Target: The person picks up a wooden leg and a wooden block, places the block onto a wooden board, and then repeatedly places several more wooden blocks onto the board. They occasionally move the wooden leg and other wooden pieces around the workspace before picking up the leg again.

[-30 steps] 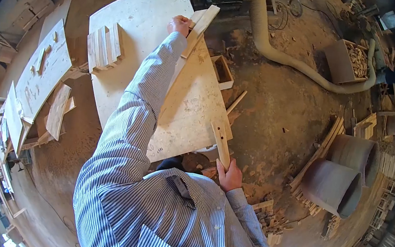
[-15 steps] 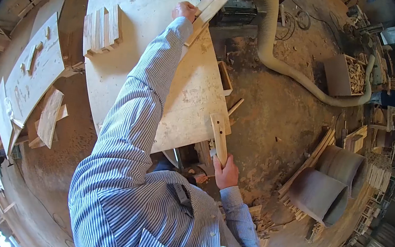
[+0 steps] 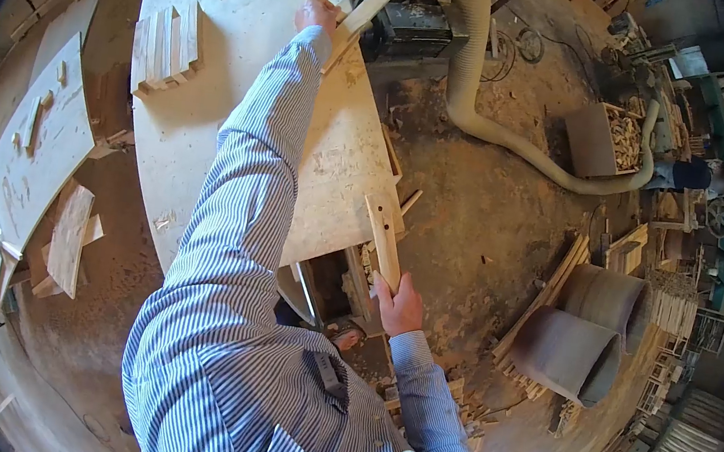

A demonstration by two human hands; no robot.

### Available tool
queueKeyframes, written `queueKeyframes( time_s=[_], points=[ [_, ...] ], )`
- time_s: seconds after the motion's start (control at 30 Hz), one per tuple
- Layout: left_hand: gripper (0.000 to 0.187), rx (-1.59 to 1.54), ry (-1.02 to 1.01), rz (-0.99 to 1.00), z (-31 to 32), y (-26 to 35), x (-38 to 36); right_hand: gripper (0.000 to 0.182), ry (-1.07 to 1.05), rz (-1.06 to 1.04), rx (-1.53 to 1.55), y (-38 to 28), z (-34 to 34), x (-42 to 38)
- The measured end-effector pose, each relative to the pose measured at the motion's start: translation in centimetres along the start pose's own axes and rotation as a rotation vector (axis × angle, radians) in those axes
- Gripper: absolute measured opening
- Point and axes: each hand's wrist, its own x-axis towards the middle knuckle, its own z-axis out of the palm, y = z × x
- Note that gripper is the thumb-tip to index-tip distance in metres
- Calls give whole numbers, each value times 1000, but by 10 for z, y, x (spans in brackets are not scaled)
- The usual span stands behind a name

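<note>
My left hand reaches far out over a pale wooden tabletop. Its fingers are closed at the side of a light wooden piece, which lies slanted near the table's far right edge over another piece. The exact grip is partly hidden by the hand. Lower down, my right hand is closed round the near end of a narrow wooden piece with two dark holes near its far end. That end points away from me, by the table's near right corner.
Several wooden blocks stand together on the table's left. Behind the far right edge is a dark machine, with a thick hose curving right. Large brown cylinders stand on the right. Another board with offcuts lies left.
The whole view has shifted, so the table and surroundings sit further left. Both hands keep their holds; the right-hand piece looks nearly unchanged in angle.
</note>
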Motion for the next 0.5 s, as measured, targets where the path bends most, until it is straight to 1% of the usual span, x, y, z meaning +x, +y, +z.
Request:
queueKeyframes(
  time_s=[0.03,0.07,0.13,0.23,0.33,0.4,0.43,0.5],
  points=[
    [22,-5,2,2,2,-1,-2,76,-39,18,6,-4,-4,-1],
    [22,-44,-3,-24,4,-2,-4,76,-36,17,4,-5,-7,-2],
    [22,-77,-11,-48,1,-3,-5,77,23,-15,39,-8,-8,-7],
    [21,-39,-33,3,-6,0,-10,75,-11,39,42,-6,-10,-6],
    [18,-93,-94,28,-7,-10,-6,72,-9,26,42,-3,-10,-7],
    [26,-208,-184,29,-3,-20,0,70,-6,27,87,-10,-15,-9],
    [26,-203,-188,29,-11,-13,1,68,2,24,125,-15,-19,-7],
    [31,-227,-296,-69,-35,9,-13,66,14,25,119,-9,-15,-8]
  ],
)
